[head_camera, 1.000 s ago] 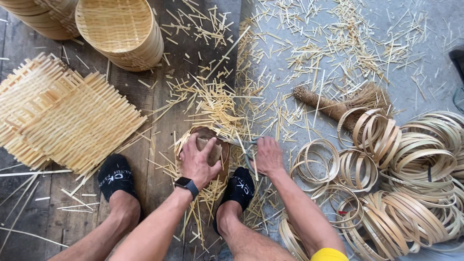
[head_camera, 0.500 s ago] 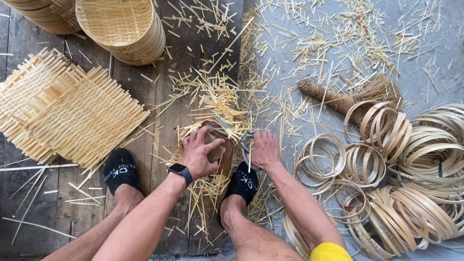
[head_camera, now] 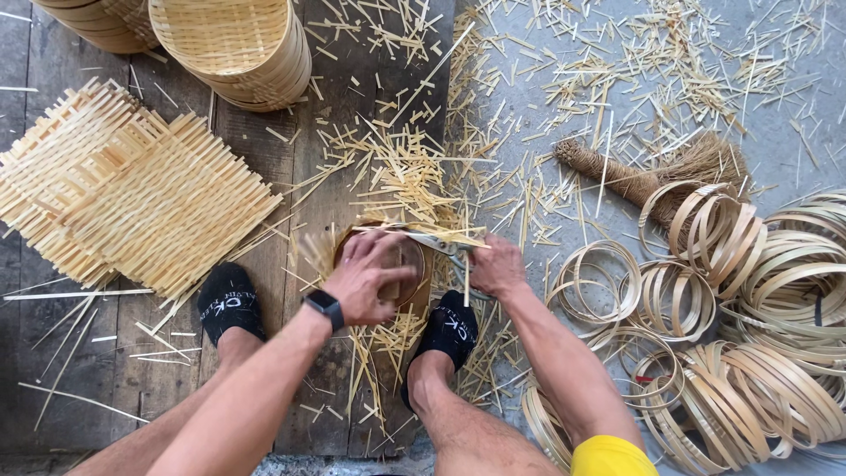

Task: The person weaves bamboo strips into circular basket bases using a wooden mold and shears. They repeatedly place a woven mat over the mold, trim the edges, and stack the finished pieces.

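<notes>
My left hand [head_camera: 368, 275] presses down on a small round woven bamboo basket [head_camera: 407, 256] held on the plank floor between my feet. Loose strip ends stick out around its rim. My right hand [head_camera: 496, 264] grips a pair of metal shears [head_camera: 436, 241] whose blades lie along the basket's far edge, among the protruding strips. A black watch sits on my left wrist. Both feet wear black socks, the right one [head_camera: 451, 328] just below the basket.
Flat woven bamboo mats [head_camera: 123, 194] lie at left. Stacked finished baskets [head_camera: 233, 48] stand at top left. Several bamboo hoops [head_camera: 749, 308] pile up at right beside a hand broom [head_camera: 652, 172]. Cut bamboo slivers litter the floor.
My left hand has shifted further over the basket top. My right hand now holds the shears out along the basket's far rim.
</notes>
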